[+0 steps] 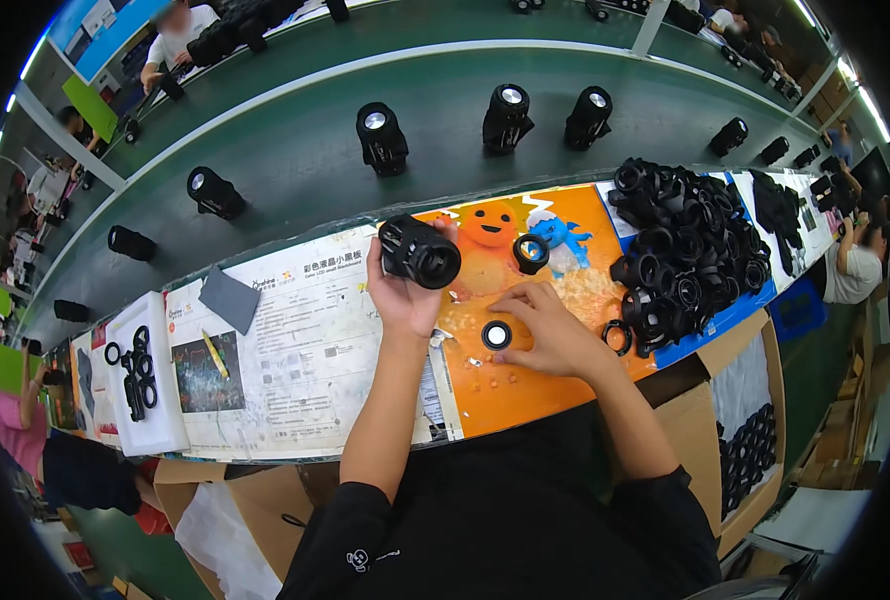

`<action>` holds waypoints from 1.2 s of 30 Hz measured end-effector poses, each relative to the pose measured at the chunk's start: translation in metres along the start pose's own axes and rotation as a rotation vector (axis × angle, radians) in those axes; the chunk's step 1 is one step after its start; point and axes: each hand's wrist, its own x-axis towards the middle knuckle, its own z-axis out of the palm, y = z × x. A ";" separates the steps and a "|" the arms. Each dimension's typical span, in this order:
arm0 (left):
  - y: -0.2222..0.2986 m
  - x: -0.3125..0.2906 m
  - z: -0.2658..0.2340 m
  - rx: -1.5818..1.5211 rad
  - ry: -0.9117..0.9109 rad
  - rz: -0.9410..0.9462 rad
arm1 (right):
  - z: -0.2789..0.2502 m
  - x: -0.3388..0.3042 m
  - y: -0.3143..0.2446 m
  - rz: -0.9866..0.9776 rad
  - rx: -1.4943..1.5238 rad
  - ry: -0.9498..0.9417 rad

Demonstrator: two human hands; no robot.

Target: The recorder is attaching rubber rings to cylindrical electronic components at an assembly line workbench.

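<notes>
My left hand is closed round a black cylindrical housing, its round dark end tilted toward me, above the border of the white and orange sheets. On the orange sheet lies a small black ring with a white centre. My right hand is beside it, thumb and fingers apart at its right and far sides; whether they touch it I cannot tell. Beyond that hand stands another small black round part with a pale centre. A thin black ring lies right of my right hand.
A heap of black ring-shaped parts covers the bench's right side. At left, a white foam tray holds black parts, near a yellow pen and grey pad. Several black cylinders stand on the green conveyor. Cardboard boxes flank me.
</notes>
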 end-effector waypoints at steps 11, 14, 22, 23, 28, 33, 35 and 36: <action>0.043 -0.025 0.028 0.296 0.032 0.199 | 0.001 0.013 -0.004 -0.042 -0.152 -0.082; 0.061 -0.043 0.035 0.451 0.055 0.289 | -0.002 0.013 -0.017 -0.006 -0.109 -0.139; 0.109 -0.079 0.025 0.454 0.053 0.342 | -0.001 -0.016 -0.016 -0.181 -0.033 -0.033; 0.114 -0.081 0.022 0.439 0.058 0.353 | -0.006 -0.024 -0.018 -0.225 0.003 -0.054; 0.134 -0.083 0.006 0.379 0.076 0.368 | -0.012 -0.053 -0.009 -0.185 0.190 -0.048; 0.133 -0.080 0.008 0.396 0.119 0.370 | -0.008 -0.047 -0.009 0.002 0.193 -0.084; 0.132 -0.079 0.011 0.461 0.133 0.367 | -0.004 -0.040 -0.008 -0.032 0.127 -0.093; 0.130 -0.081 0.014 0.459 0.135 0.367 | -0.002 -0.035 -0.007 -0.055 0.060 -0.145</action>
